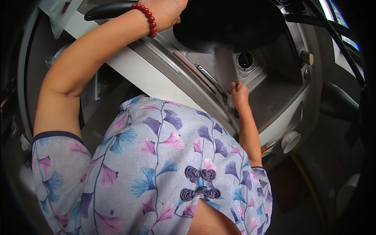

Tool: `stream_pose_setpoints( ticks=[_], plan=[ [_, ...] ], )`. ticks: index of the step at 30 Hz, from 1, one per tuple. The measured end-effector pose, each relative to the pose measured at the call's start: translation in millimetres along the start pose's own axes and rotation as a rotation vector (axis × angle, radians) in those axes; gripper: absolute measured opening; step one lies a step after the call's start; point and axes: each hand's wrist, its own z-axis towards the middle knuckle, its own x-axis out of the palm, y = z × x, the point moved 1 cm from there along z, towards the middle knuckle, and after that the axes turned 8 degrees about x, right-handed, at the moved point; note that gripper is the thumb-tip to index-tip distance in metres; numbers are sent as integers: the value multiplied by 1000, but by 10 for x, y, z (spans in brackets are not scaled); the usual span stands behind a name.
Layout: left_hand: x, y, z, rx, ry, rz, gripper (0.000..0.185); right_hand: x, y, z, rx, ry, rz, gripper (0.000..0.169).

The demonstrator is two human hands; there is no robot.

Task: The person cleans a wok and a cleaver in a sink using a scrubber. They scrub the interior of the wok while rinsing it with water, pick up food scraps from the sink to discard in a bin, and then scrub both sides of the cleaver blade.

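In the head view a large black wok (pixel 229 26) lies over the steel sink (pixel 282 88), its top cut off by the frame. My left hand (pixel 163 13), below a red bead bracelet, is at the wok's left side. Its fingers are partly out of view, so its hold cannot be told. A black handle (pixel 108 11) passes behind that wrist. My right hand (pixel 240 95) grips a broad grey flat blade-like tool (pixel 226 66), blurred, its far end at the wok's lower edge. Left of it lie a slim metal utensil (pixel 208 75) and a brown chopstick (pixel 194 72).
The sink drain (pixel 245 61) is right of the blurred tool. A knob (pixel 307 58) sticks out from the right rim. A white counter edge (pixel 152 79) runs before my body. A white cup-like object (pixel 290 142) and an orange handle (pixel 264 149) are at the lower right.
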Motion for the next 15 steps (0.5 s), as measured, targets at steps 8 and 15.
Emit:
stream_pose_setpoints(
  ticks=[8, 15],
  plan=[
    [121, 53, 55, -28, -16, 86, 26, 78, 122, -91, -101, 54, 61, 24],
    [146, 89, 51, -42, -33, 42, 28, 83, -95, 110, 32, 155, 12, 23]
  ],
)
